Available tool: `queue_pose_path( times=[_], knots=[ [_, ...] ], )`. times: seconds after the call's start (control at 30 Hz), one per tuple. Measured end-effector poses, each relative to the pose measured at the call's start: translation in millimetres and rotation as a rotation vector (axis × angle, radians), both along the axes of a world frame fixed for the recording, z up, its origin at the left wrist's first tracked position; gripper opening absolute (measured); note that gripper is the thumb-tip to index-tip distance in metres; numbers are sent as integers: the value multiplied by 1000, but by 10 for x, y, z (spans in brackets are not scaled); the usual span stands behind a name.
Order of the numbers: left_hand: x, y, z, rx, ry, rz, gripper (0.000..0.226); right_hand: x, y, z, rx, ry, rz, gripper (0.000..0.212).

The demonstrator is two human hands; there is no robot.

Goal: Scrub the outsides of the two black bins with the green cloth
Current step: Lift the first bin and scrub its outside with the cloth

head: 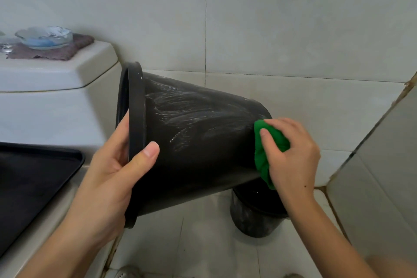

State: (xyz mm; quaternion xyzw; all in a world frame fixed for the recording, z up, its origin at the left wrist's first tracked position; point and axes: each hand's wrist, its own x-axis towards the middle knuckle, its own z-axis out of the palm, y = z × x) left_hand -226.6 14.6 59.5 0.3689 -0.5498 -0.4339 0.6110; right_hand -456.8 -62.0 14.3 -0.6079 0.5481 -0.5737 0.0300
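Observation:
A black bin (198, 142) is held sideways in the air, its mouth to the left and its base to the right. Whitish soapy streaks cover its upper side. My left hand (112, 171) grips the rim, thumb on the outside wall and fingers inside. My right hand (291, 153) holds the bunched green cloth (262, 160) and presses it against the bin's base end. A second black bin (255, 216) stands upright on the floor beneath, largely hidden by the held bin and my right arm.
A white toilet cistern (56, 88) stands at the left, with a glass dish (44, 37) on a purple cloth on top. A black tray (33, 176) lies at the lower left. Tiled walls close in behind and at the right; pale floor tiles lie below.

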Motion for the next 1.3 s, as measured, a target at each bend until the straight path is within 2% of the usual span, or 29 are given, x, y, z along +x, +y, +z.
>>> queue_pose_path(
  times=[0.07,0.13,0.23,0.3,0.37,0.6,0.77,0.83,0.93,1.0,1.1,1.2,1.3],
  knots=[
    [13,4,26,-22,-5,10,64,76,94,-29,-82,81,29,20],
    [39,1,34,-23,9,24,65,48,72,-50,-116,105,30,20],
    [11,4,1,-49,-21,-4,74,-98,-66,-42,26,-69,-64,17],
    [-17,-19,-56,-40,-3,21,60,-112,-91,-49,71,-111,-110,18],
    [-88,-40,-103,-45,8,20,59,21,-25,-48,-5,-56,-95,18],
    [-331,-141,-181,-103,-16,46,63,728,441,-87,-344,77,178,21],
    [-358,-160,-182,-106,-19,80,58,763,481,-111,-438,169,269,19],
    [-340,-152,-194,-114,-18,89,59,643,331,-136,-395,120,211,21],
    [-346,-133,-203,-123,-14,96,60,529,133,-137,-219,-97,62,24],
    [-386,-118,-199,-130,-38,83,64,576,144,-169,-191,-133,30,24],
    [-407,-142,-202,-128,-41,85,67,776,364,-201,-286,-28,138,23],
    [-379,-149,-189,-87,37,66,58,832,503,-189,-426,112,287,21],
    [-354,-138,-187,-72,46,61,55,682,402,-182,-529,266,313,19]
  ],
)
